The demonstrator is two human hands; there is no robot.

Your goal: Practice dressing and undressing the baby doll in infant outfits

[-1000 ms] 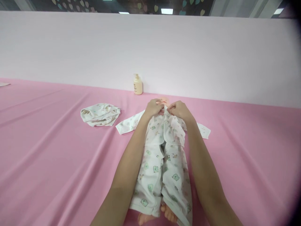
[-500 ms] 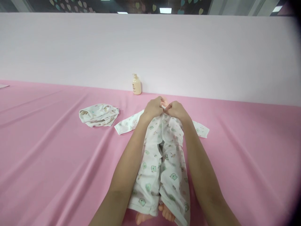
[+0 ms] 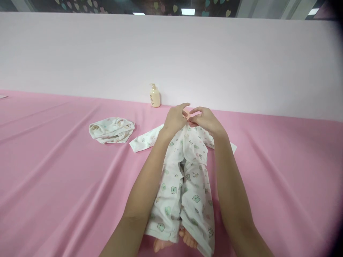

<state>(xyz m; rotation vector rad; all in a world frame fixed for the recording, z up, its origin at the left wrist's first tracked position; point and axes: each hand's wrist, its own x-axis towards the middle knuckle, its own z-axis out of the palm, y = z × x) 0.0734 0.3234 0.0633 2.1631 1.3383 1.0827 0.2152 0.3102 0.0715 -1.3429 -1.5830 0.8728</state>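
A baby doll lies on its back with its bare feet (image 3: 189,238) towards me. It wears a white printed long-sleeved top (image 3: 195,144) and matching trousers (image 3: 171,200). At the collar, my left hand (image 3: 176,118) is open, its index finger stretched out over the doll's head. My right hand (image 3: 207,120) faces it from the other side of the neckline, thumb and fingers apart, with nothing seen between them. The fingers of both hands are close to the neck; whether they touch it, I cannot tell. Most of the head is hidden behind my hands.
A crumpled white printed cloth (image 3: 112,130) lies left of the doll. Behind it, a cream pump bottle (image 3: 154,96) stands against the white wall (image 3: 241,67). Pink sheeting (image 3: 66,178) with some creases covers the surface.
Both hands were pinched together at the collar and have loosened, their fingers now spread. My right hand has moved slightly right and up, uncovering more of the top's right shoulder.
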